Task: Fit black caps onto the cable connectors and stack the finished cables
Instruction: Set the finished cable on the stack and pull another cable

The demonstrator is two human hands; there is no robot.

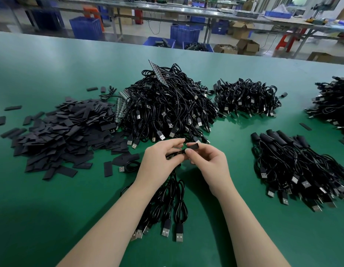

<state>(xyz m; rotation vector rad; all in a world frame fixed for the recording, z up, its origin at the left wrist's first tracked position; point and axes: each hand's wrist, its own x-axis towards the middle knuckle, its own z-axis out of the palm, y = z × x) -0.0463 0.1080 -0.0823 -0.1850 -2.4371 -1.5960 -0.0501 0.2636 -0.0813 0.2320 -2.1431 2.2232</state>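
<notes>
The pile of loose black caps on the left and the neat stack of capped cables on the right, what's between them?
In the head view, both hands: the left hand holds a cable end, the right hand pinches a cap.

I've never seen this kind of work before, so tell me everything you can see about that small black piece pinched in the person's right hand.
The black cap is a short, flat, matte sleeve that looks like soft rubbery tubing, like those in the heap of loose caps on the left. The right hand pinches it between thumb and fingertips, held roughly level above the green table. It sits just right of the cable end gripped by the left hand, not yet slid on.
</notes>
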